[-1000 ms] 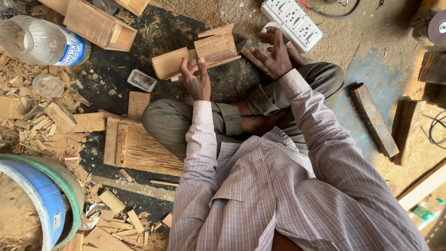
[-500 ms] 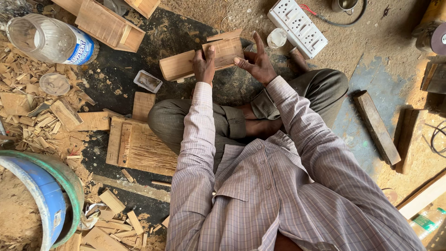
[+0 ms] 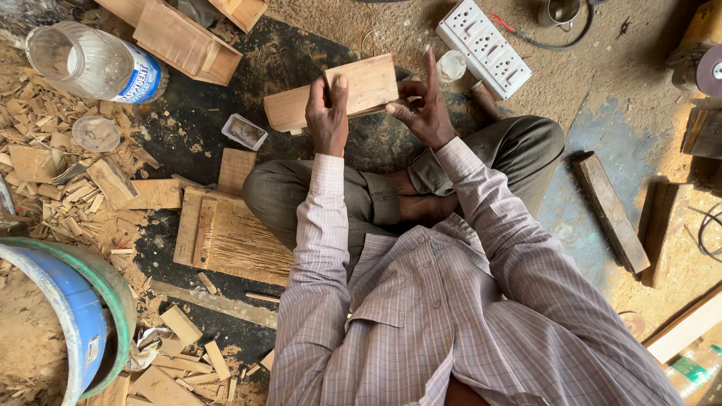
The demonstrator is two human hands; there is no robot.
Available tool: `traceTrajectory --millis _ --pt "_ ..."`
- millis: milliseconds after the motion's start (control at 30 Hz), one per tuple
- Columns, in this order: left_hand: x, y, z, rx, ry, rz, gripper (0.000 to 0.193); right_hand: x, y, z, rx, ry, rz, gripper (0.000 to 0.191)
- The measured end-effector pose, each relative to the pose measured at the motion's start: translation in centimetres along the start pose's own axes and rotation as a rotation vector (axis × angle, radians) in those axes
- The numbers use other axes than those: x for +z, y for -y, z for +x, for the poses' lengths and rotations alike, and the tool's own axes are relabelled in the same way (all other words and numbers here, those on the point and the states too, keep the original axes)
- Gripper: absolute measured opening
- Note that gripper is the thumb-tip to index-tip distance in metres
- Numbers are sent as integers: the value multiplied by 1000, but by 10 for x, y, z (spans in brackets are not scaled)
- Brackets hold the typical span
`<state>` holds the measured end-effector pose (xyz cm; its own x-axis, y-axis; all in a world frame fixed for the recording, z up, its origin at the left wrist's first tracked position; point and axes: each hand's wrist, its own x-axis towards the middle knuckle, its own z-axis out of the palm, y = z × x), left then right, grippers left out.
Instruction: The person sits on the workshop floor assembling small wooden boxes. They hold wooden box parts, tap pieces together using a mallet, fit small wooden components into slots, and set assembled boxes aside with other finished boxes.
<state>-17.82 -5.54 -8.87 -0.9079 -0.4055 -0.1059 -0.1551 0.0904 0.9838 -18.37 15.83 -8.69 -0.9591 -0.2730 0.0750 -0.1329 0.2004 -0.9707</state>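
Note:
I sit cross-legged on the floor and hold a light wooden box piece [image 3: 366, 84] up in front of my knees. My left hand [image 3: 329, 114] grips its lower middle, thumb on the front face. At its right end my right hand [image 3: 423, 111] pinches the piece with the thumb and curled fingers, index finger pointing up. The piece is tilted, with its left end lower, and it is clear of the ground.
A slatted wooden panel [image 3: 226, 237] lies by my left knee, and a small open tin [image 3: 244, 131] lies beyond it. A plastic bottle [image 3: 98, 64] and wooden boxes [image 3: 188, 37] are at top left, a white power strip [image 3: 485, 46] is ahead, planks [image 3: 611, 210] lie right, and a blue drum [image 3: 71, 316] with wood scraps sits at lower left.
Both hands have closed in on the wooden piece, which has turned so that its broad face is toward me and has lifted off the ground.

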Motion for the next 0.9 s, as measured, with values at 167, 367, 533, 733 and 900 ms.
traceTrajectory --millis 167,367,533,733,900 --pt "-15 -46 -48 273 59 -23 40 -14 57 -31 -62 -85 -195 108" --pt "-30 -88 -103 573 10 172 35 -19 131 -63 -395 -13 -534 90" --pt "-34 -106 -124 680 13 167 38 -21 159 -73 -444 26 -600 83" --pt "-39 -113 -136 710 17 194 39 -21 164 -83 -409 15 -651 79" --pt "-40 -115 -141 724 -6 228 40 -27 160 -86 -412 -50 -698 77"
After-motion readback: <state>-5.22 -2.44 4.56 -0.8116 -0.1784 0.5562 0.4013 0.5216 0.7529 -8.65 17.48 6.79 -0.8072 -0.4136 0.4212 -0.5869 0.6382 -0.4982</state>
